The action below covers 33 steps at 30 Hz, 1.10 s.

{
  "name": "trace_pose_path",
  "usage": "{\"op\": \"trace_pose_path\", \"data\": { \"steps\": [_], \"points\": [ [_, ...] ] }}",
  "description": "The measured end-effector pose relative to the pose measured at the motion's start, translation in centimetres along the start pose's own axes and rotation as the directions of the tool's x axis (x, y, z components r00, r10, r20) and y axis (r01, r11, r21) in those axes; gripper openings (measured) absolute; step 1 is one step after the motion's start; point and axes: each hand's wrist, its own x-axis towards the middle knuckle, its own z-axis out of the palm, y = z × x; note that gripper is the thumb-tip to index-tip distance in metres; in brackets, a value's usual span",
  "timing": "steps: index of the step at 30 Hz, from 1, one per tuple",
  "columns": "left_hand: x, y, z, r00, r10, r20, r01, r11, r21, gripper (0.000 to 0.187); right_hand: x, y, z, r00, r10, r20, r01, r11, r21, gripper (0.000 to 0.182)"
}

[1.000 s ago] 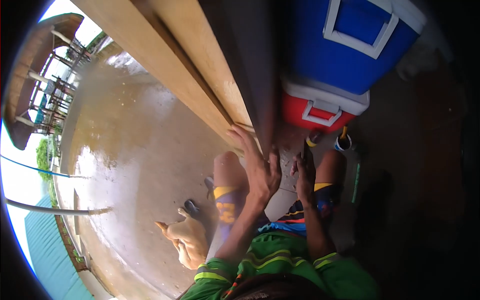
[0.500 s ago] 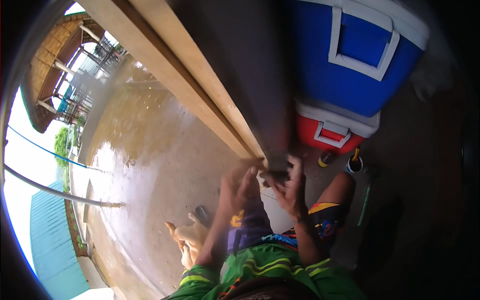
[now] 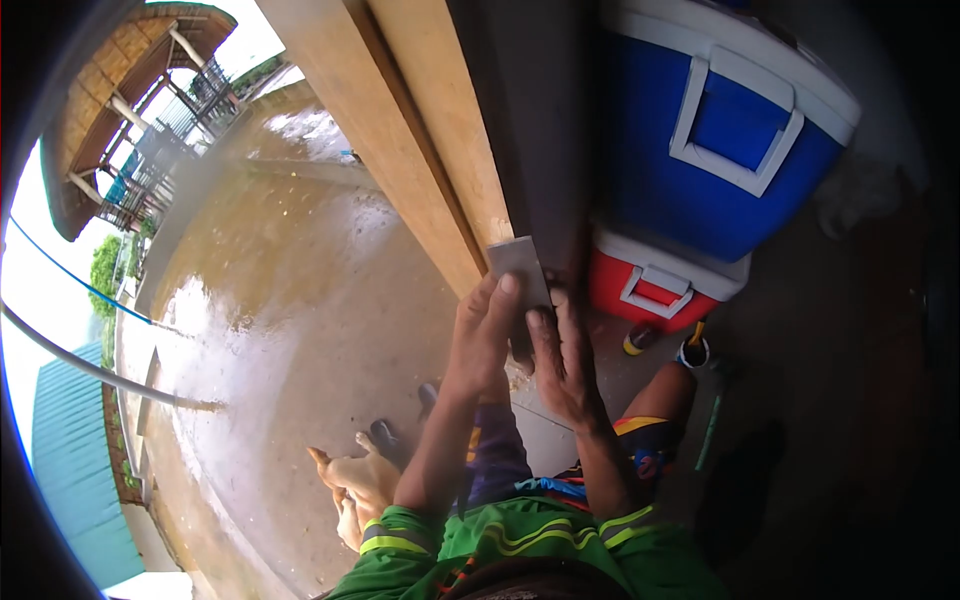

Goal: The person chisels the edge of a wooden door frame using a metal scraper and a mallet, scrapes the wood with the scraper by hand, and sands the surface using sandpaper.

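Note:
My left hand point(image 3: 482, 330) is closed on a flat grey rectangular piece point(image 3: 516, 262), its thumb pressed on the face. From the other side my right hand point(image 3: 566, 365) grips the lower right edge of the same piece, fingers pointing up. The piece looks thin and stiff; its exact kind I cannot make out. Its top edge lies against or just in front of the pale wooden door frame point(image 3: 440, 90), near a rough, scuffed patch of the wood. My hands partly hide the frame's lower end.
To the right, a blue cooler point(image 3: 640, 130) stands on a red cooler point(image 3: 612, 278). Beside them are a small jar point(image 3: 640, 338) and a can with a brush point(image 3: 692, 350). A dog point(image 3: 365, 478) lies at lower left near dark slippers point(image 3: 384, 438), on wet concrete point(image 3: 290, 290).
My hands, blurred and slightly apart before, have come together and risen a little, both now holding the grey piece against or near the frame. The view has shifted slightly.

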Motion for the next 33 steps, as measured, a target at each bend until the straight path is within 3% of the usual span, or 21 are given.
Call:
{"op": "trace_pose_path", "data": {
  "steps": [4,6,8,14,18,20,23,26,28,29,32,33],
  "points": [
    [0.3,1.5,-0.5,0.995,-0.097,0.028,0.095,0.994,0.055,0.036,0.8,0.2,1.1,0.990,-0.125,-0.070,0.118,0.989,-0.090,0.032],
    [0.4,1.2,-0.3,0.999,-0.046,-0.004,0.046,0.997,0.060,0.034,1.0,-0.4,1.3,0.993,-0.085,-0.078,0.080,0.995,-0.059,0.030],
    [0.4,0.8,-0.2,1.000,-0.019,-0.022,0.020,0.998,0.058,0.032,0.8,-0.7,1.2,0.997,0.073,-0.034,-0.073,0.997,0.005,0.027],
    [1.0,0.5,-0.5,0.992,0.100,-0.073,-0.084,0.977,0.196,0.033,1.5,-0.5,3.4,0.966,-0.144,-0.213,0.101,0.975,-0.200,0.023],
    [1.2,1.0,-0.6,0.991,0.091,-0.100,-0.066,0.971,0.228,0.034,1.3,-0.3,4.2,0.970,-0.083,-0.230,0.029,0.973,-0.228,0.023],
    [1.0,0.6,-1.1,0.990,0.090,-0.105,-0.059,0.961,0.270,0.035,0.8,-0.1,4.6,0.971,-0.067,-0.231,0.005,0.966,-0.259,0.024],
    [1.0,0.8,-1.6,0.992,0.085,-0.088,-0.049,0.938,0.343,0.033,0.5,-0.2,4.7,0.974,0.080,-0.211,-0.116,0.980,-0.162,0.026],
    [0.3,1.4,-1.4,0.986,0.134,-0.096,-0.079,0.895,0.440,0.034,-0.2,-1.4,3.6,0.974,0.201,-0.106,-0.212,0.972,-0.101,0.033],
    [-1.0,1.9,-0.9,0.967,0.228,-0.111,-0.148,0.863,0.484,0.037,-1.9,0.6,3.2,0.994,0.103,-0.024,-0.106,0.978,-0.182,0.042],
    [-1.3,1.7,-0.6,0.965,0.246,-0.094,-0.207,0.929,0.308,0.041,-1.3,-0.9,2.8,0.995,0.096,0.008,-0.094,0.986,-0.135,0.043],
    [-1.9,2.4,-1.1,0.970,0.240,0.046,-0.228,0.826,0.516,0.042,-0.7,-2.8,2.4,0.993,0.115,0.012,-0.111,0.979,-0.170,0.046],
    [-2.0,3.6,-0.7,0.991,0.135,0.017,-0.117,0.783,0.611,0.037,-0.6,-3.3,2.6,0.993,0.116,-0.021,-0.118,0.982,-0.151,0.046]
  ]
}}
